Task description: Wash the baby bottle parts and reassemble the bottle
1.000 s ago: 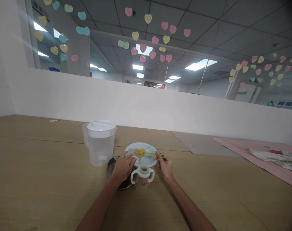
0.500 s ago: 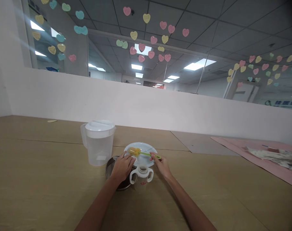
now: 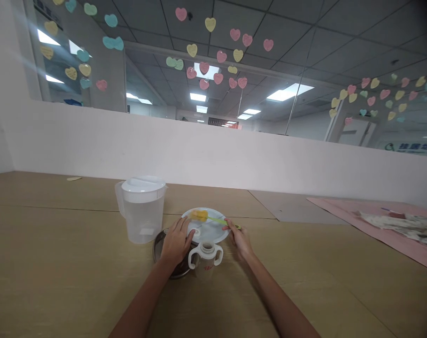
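My right hand (image 3: 238,237) is closed around the green handle of a brush with a yellow head (image 3: 200,215), held over a white plate (image 3: 215,234). My left hand (image 3: 177,239) curls at the plate's left side, its fingers against a see-through cover (image 3: 190,215) around the brush head; the cover's shape is hard to make out. Beside my left thumb lies a small white ring-like part (image 3: 196,232). A clear cup with two white handles (image 3: 206,256) stands uncovered between my forearms. Under my left hand, a dark round metal dish (image 3: 159,246) is partly hidden.
A translucent lidded pitcher (image 3: 143,211) stands left of the plate, with liquid inside. A pink cloth or mat (image 3: 340,211) at the right bears pale crumpled material. A small flat beige piece (image 3: 74,179) lies at the back left, before the white wall.
The brush head has shifted slightly right and up, and my right hand has moved a little rightward with the handle. My left hand stays nearly in place. The view has turned slightly.
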